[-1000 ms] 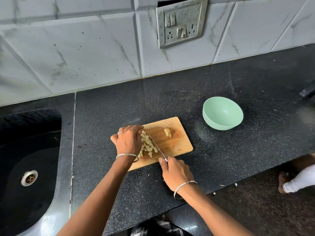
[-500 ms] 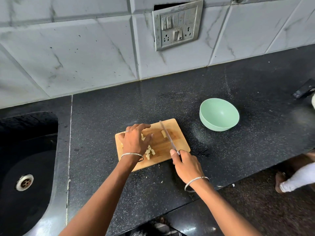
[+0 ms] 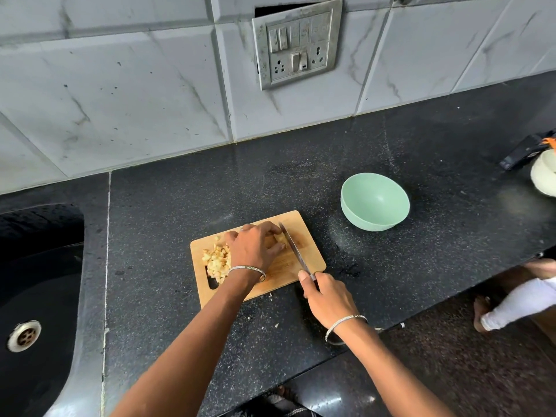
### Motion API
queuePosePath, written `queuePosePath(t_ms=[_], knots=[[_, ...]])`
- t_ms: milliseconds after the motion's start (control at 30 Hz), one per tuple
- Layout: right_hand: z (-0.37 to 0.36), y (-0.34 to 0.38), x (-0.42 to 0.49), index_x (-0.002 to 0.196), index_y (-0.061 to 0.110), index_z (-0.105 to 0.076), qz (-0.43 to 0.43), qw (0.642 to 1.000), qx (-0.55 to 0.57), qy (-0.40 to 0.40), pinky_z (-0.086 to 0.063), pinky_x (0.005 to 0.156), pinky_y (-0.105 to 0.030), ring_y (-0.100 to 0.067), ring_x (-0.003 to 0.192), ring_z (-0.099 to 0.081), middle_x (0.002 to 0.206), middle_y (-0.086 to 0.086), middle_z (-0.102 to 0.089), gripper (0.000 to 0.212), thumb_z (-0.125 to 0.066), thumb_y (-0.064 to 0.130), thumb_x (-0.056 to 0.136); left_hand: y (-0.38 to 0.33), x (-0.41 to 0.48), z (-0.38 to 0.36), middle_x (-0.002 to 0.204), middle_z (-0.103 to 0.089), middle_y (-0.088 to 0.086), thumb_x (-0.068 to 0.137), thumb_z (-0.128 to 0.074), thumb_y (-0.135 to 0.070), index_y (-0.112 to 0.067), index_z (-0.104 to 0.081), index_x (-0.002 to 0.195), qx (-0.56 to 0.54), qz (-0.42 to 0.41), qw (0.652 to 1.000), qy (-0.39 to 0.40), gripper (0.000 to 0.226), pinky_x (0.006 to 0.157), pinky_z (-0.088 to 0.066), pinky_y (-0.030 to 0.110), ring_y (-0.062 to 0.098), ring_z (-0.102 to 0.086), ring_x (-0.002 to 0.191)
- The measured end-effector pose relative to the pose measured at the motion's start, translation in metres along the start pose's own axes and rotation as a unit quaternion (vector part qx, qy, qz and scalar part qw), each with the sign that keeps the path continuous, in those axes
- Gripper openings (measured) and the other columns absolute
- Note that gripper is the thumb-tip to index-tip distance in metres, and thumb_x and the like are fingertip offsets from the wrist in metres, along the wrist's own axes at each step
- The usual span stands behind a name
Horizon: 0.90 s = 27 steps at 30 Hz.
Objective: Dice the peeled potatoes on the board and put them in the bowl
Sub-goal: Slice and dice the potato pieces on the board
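The left hand reaches over the wooden board with its back facing up. Its fingers are curled down on a potato piece and hold it on the board, so most of the piece is hidden. A thin bangle sits on that wrist. The right hand is nearer and more to the right, just off the near edge of the board. Its fingers wrap round the handle of the knife, so the handle cannot be seen. One fingertip pokes out where the blade starts.

The blade is long and thin. It runs from the right hand's fingers up and away to the left, and its tip points at the wall. It stands just to the right of the left fingertips, against the potato piece. I cannot tell if the edge has gone into the potato. To the left of the left knuckles is a heap of small potato cubes, on the left end of the board. The board's long side runs left to right, a bit slanted.

Far off to the left of the left hand is a black sink with a round drain. The board lies on a dark speckled counter. Past the knife tip and to the right sits a pale green bowl, open side up, well apart from both hands. On the tiled wall above the fingers is a grey switch plate. At the far right edge are a white round thing and a black thing, both cut off.
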State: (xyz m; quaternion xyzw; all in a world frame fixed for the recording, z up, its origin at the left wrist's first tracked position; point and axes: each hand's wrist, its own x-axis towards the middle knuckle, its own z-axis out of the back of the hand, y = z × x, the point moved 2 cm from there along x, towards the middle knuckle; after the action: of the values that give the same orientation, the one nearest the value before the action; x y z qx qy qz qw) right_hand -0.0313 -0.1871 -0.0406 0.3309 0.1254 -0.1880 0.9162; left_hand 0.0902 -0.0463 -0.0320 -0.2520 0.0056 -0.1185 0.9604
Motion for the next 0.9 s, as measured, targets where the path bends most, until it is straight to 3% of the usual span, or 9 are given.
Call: queuePosePath(t_ms=[433,900], knots=[[-0.0028,-0.0003,-0.0001,0.09,0.017,-0.062,0.0,1.0,-0.002,-0.003,-0.047,0.079,-0.04,-0.036,0.092,-0.062,0.096,-0.011,-0.069,0.053,-0.03,0.059,0.098,0.0057,0.0011,0.0009,0.089,-0.069,-0.021,0.073,-0.077,-0.047,-0.038,-0.067,0.096,-0.033,-0.002,0.999,-0.011,0.027,0.082,-0.018,0.032,0.006,-0.062,0.095],[-0.0004,0.0027,-0.0036,0.088,0.019,-0.06,0.004,1.0,0.014,0.0,-0.049,0.08,-0.042,-0.033,0.088,-0.062,0.093,-0.008,-0.069,0.053,-0.029,0.061,0.096,0.0082,-0.0016,0.0071,0.085,-0.064,-0.024,0.072,-0.077,-0.041,-0.037,-0.063,0.094,-0.025,0.003,1.0,-0.015,0.027,0.084,-0.02,0.035,0.007,-0.057,0.101]])
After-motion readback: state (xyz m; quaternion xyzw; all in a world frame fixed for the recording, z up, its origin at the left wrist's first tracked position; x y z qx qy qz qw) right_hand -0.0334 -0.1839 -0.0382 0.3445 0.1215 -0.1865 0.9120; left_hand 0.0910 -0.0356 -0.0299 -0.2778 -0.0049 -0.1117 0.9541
